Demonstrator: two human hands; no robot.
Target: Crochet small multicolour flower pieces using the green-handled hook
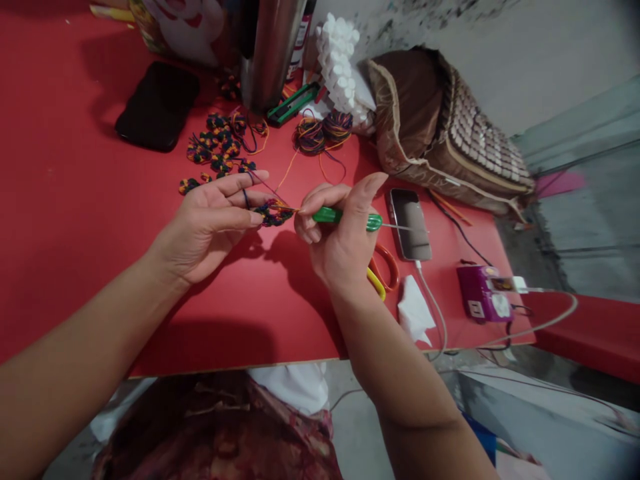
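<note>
My left hand (213,217) pinches a small multicoloured crochet piece (275,212) between thumb and fingers, with dark yarn looped round its raised fingers. A strand runs from those fingers to the tip of a crochet hook with a green handle (327,215). My right hand (343,230) grips that handle, thumb raised; a thin metal shaft sticks out behind it. The hook's tip meets the crochet piece's right edge. Beyond the hands lie two small balls of multicoloured yarn (310,135), with loose strands trailing from them. Several finished-looking crochet pieces (215,143) are heaped behind my left hand.
On the red table (65,220) are a dark phone-like object (157,107), a metal flask (273,53), a green cutter (293,105) and a brown bag (415,100). Right of my hand are scissors (387,267), a charging phone (410,223), white tissue (415,310) and a purple power box (480,293).
</note>
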